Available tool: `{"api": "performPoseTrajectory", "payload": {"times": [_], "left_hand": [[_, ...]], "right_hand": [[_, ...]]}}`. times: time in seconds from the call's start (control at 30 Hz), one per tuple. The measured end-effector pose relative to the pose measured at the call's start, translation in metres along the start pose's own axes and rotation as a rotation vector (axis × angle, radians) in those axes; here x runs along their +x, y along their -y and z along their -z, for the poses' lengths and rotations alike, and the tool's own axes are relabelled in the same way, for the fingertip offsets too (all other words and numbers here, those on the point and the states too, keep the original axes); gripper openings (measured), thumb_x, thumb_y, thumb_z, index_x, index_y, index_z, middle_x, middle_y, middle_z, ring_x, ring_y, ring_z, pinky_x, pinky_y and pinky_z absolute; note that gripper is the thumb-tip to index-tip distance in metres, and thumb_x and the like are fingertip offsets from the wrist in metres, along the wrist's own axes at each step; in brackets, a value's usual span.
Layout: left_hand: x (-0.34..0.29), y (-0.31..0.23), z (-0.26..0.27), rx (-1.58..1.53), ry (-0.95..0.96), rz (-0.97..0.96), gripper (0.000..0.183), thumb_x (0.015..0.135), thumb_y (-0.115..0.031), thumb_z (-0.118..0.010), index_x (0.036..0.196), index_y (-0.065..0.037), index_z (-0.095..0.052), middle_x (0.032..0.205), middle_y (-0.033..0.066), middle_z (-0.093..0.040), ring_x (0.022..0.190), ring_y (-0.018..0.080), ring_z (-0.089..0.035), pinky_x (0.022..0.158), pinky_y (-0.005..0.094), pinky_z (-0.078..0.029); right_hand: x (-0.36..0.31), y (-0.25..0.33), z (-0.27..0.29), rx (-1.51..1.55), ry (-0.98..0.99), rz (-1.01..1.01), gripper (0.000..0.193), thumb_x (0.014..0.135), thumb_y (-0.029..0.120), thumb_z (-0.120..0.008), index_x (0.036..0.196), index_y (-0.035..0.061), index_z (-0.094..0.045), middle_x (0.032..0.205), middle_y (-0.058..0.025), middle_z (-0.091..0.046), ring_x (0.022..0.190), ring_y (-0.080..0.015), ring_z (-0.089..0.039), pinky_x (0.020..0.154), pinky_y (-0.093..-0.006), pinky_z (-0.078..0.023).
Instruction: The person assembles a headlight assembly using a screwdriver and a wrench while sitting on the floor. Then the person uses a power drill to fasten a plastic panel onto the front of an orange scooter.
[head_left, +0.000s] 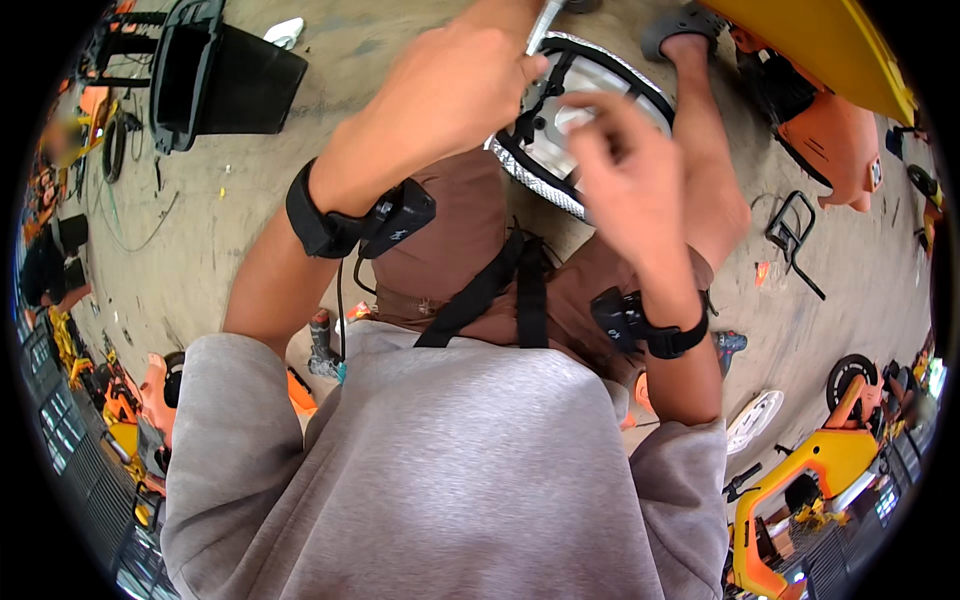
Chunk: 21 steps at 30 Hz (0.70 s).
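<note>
A round part (645,88) with a silver patterned rim, black edging and a pale inside with black fittings lies between my bent legs. Over its left side, my left hand (470,85) is closed on a slim silver metal tool (543,25). The tool's exact kind cannot be made out, as the fingers cover part of it. My right hand (630,170) is above the right part of the round piece, smeared by motion. Its fingers look loosely curled, with nothing visible between them. Each wrist wears a black strap with a small black device.
A black bin-like container (250,85) lies at the far left. Orange bodywork (825,145) and a yellow panel (850,40) are at the far right. A black metal frame (790,225), a power drill (730,345) and a white slotted disc (755,420) lie on the right-hand floor.
</note>
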<state>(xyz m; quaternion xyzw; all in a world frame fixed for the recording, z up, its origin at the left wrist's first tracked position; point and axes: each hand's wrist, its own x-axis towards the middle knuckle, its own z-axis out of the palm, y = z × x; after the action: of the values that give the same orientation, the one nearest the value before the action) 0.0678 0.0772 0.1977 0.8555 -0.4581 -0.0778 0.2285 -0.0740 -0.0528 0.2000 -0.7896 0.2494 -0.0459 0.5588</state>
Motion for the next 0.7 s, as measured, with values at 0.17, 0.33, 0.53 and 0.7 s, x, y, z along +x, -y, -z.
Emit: {"api": "performPoseTrajectory", "payload": {"times": [0.17, 0.33, 0.53, 0.7], "left_hand": [[-0.002, 0.008, -0.012, 0.047, -0.008, -0.341, 0.019, 0.090, -0.025, -0.068, 0.083, -0.009, -0.075, 0.072, 0.0127, -0.069, 0.073, 0.0332, -0.068, 0.061, 0.0432, -0.049], [0.002, 0.027, -0.017, -0.178, -0.050, -0.406, 0.014, 0.087, -0.024, -0.070, 0.085, -0.013, -0.078, 0.073, 0.0073, -0.070, 0.069, 0.0285, -0.067, 0.060, 0.0408, -0.048], [-0.002, 0.025, -0.029, -0.254, -0.347, -0.294, 0.014, 0.082, -0.023, -0.071, 0.079, -0.010, -0.075, 0.065, 0.0046, -0.066, 0.061, 0.0273, -0.062, 0.059, 0.0405, -0.048], [0.020, 0.044, -0.030, -0.317, -0.342, -0.097, 0.034, 0.089, -0.024, -0.075, 0.114, -0.002, -0.071, 0.097, 0.0141, -0.071, 0.091, 0.0271, -0.068, 0.078, 0.0353, -0.054]], "right_hand": [[0.037, 0.003, 0.028, -0.798, -0.279, 0.948, 0.035, 0.085, 0.018, -0.067, 0.119, 0.0094, -0.068, 0.087, -0.0098, -0.073, 0.085, -0.0319, -0.067, 0.087, -0.0371, -0.051], [0.045, -0.004, 0.034, -0.656, 0.384, 0.510, 0.039, 0.083, 0.032, -0.067, 0.108, 0.0017, -0.069, 0.076, -0.0199, -0.070, 0.076, -0.0396, -0.068, 0.072, -0.0466, -0.055], [0.077, 0.012, 0.011, -0.741, 0.820, 0.332, 0.041, 0.087, 0.036, -0.063, 0.096, -0.0021, -0.072, 0.078, -0.0251, -0.068, 0.079, -0.0410, -0.067, 0.077, -0.0464, -0.053], [0.058, 0.007, -0.018, -0.391, 0.578, -0.189, 0.063, 0.096, 0.057, -0.050, 0.102, -0.0028, -0.071, 0.088, -0.0221, -0.070, 0.088, -0.0367, -0.068, 0.083, -0.0426, -0.050]]}}
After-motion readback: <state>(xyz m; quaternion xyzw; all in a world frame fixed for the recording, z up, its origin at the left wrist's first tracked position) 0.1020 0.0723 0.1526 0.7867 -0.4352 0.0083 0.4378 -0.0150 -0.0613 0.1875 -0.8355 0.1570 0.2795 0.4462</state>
